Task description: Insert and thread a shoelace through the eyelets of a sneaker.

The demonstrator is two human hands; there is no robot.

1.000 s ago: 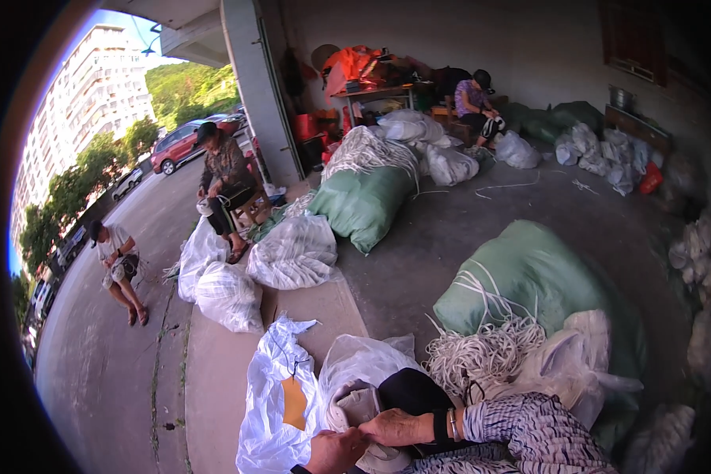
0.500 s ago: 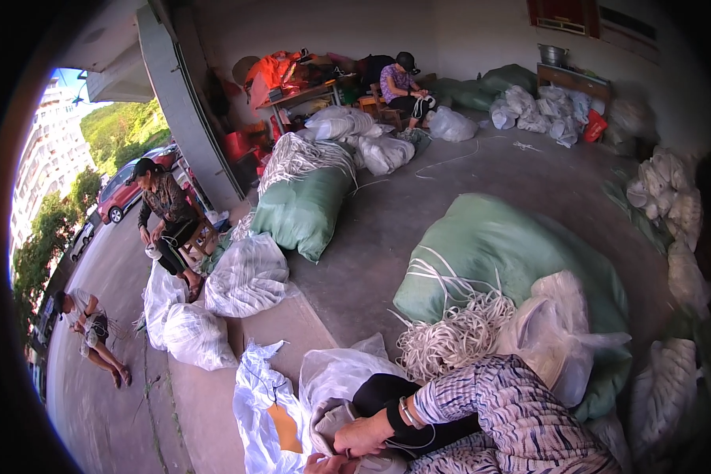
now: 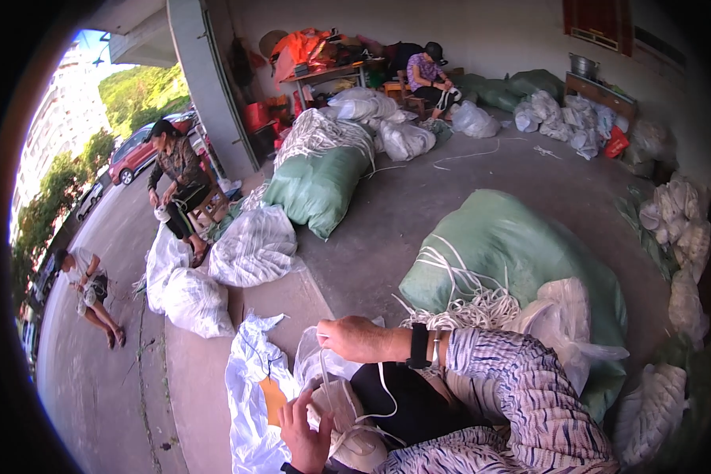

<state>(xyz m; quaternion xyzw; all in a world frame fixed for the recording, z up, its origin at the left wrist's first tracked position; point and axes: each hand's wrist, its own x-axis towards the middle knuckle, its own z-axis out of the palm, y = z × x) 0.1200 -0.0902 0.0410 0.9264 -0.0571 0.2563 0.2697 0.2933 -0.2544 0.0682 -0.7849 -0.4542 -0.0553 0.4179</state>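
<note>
My right hand point(image 3: 358, 339) pinches a thin white cord point(image 3: 385, 395) and holds it up above my lap. My left hand point(image 3: 304, 433) grips a wound bundle of white cord point(image 3: 347, 423) low at the picture's bottom edge. The cord runs from the bundle up to my right hand. A black band sits on my right wrist, above a striped sleeve. A clear plastic bag point(image 3: 254, 391) lies open just left of my hands. A loose heap of white cords point(image 3: 470, 304) spills off a big green sack point(image 3: 513, 253) to my right.
Another green sack topped with cords point(image 3: 317, 178) and clear filled bags point(image 3: 253, 245) lie ahead on the concrete floor. A person sits on a stool at left point(image 3: 175, 186), another crouches on the road point(image 3: 85, 284), a third sits by a table at the back point(image 3: 428, 75).
My view has swung left and down. My right hand rose with the cord, and my left hand came up onto the bundle.
</note>
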